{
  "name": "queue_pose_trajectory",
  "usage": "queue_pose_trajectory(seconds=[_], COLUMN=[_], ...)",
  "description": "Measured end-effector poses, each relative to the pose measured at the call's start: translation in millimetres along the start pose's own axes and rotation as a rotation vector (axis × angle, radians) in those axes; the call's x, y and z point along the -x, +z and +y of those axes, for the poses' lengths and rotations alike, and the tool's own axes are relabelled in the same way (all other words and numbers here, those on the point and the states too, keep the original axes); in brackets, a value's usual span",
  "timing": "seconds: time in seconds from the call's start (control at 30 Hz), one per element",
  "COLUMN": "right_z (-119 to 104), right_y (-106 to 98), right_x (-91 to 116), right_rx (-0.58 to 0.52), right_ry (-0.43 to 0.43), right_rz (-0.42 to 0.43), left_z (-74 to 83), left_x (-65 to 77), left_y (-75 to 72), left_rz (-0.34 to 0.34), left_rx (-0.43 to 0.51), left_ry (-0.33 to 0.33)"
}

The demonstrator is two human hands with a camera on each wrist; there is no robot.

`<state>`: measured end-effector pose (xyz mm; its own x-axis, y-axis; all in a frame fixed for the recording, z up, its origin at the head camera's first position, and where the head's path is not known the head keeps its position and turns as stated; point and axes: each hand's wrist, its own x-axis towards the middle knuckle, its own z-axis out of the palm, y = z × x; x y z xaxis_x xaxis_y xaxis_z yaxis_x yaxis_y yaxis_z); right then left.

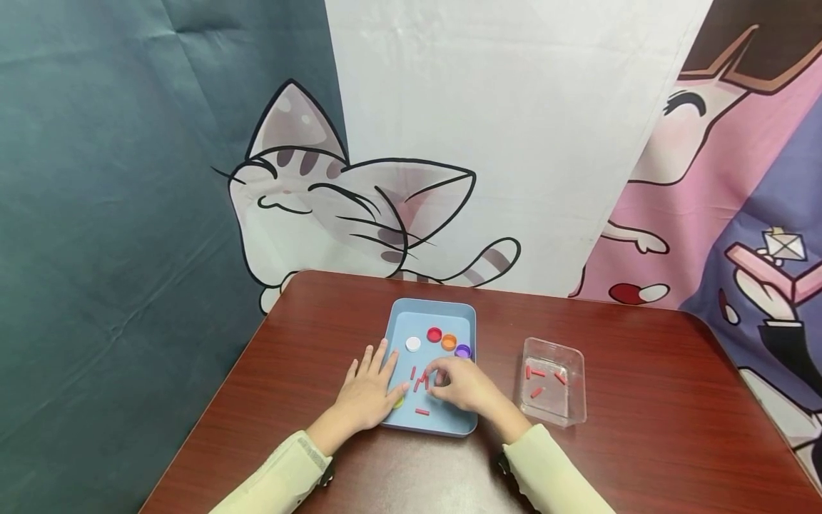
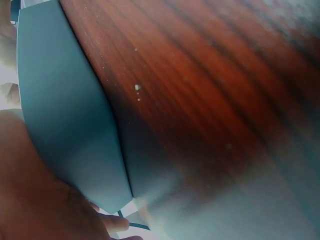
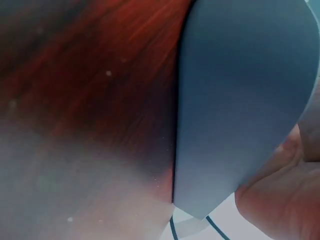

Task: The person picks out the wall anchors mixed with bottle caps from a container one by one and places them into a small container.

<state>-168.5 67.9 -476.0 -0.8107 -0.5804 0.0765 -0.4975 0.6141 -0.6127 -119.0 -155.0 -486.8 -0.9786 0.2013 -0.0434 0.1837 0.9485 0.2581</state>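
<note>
A light-blue tray (image 1: 432, 421) lies on the table with several small red sticks (image 1: 422, 412) in its front half. My left hand (image 1: 366, 389) rests on the tray's left side with its fingers spread, over part of a yellow-green cap (image 1: 399, 402). Over the right side of the tray, my right hand (image 1: 464, 385) has its thumb and index finger curved about a red stick (image 1: 427, 383). Whether they pinch it is not clear. Both wrist views show mainly the tray's outer wall (image 2: 70, 100) and parts of the hands; the fingertips' contact is hidden there.
A white cap (image 1: 413, 344), a red cap (image 1: 434, 334), an orange cap (image 1: 449, 343) and a purple cap (image 1: 462, 350) lie farther back in the tray. To the right stands a clear plastic box (image 1: 552, 417) with several red sticks inside. A printed cloth hangs behind the table.
</note>
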Motion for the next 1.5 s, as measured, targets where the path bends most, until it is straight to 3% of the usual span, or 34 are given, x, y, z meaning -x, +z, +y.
queue_pose_trajectory(seconds=[0.4,0.63,1.5], right_z=[-6.3,-5.4,-9.2], right_y=[3.8,8.6,11.3], right_x=[-4.1,-8.5,-13.8], right_rx=[0.171,0.225,0.242], right_ry=[0.101,0.113,0.206], right_rz=[-0.028,-0.024,-0.025], left_z=[1.9,1.5,2.6], left_x=[0.0,0.2,0.7], left_y=[-1.7,-1.3,-4.0], left_rz=[-0.007,-0.002,0.003], left_rx=[-0.007,-0.010,-0.004], left_ry=[-0.009,-0.007,0.002])
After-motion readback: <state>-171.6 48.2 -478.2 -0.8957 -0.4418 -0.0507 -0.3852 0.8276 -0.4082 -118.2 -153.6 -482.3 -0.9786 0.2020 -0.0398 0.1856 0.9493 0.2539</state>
